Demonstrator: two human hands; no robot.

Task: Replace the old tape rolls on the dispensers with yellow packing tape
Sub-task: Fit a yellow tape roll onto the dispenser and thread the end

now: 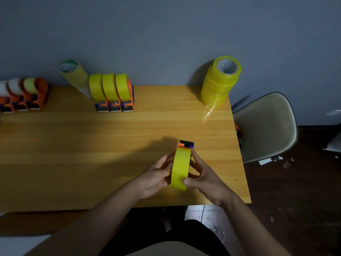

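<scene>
A yellow tape roll (180, 168) stands on edge in an orange dispenser (186, 144) near the table's front right. My left hand (156, 177) holds the roll's left side, fingers curled around it. On the other side my right hand (203, 177) grips the roll, its thumb pressing the tape's near face. Three dispensers with yellow rolls (112, 92) stand in a row at the back middle. At the far left stand several orange dispensers with old pale rolls (22, 94).
A wrapped stack of yellow tape rolls (220, 81) stands at the back right corner. A paler stack of rolls (74, 75) leans against the wall at the back left. A chair (265, 126) stands just past the wooden table's (92, 145) right edge.
</scene>
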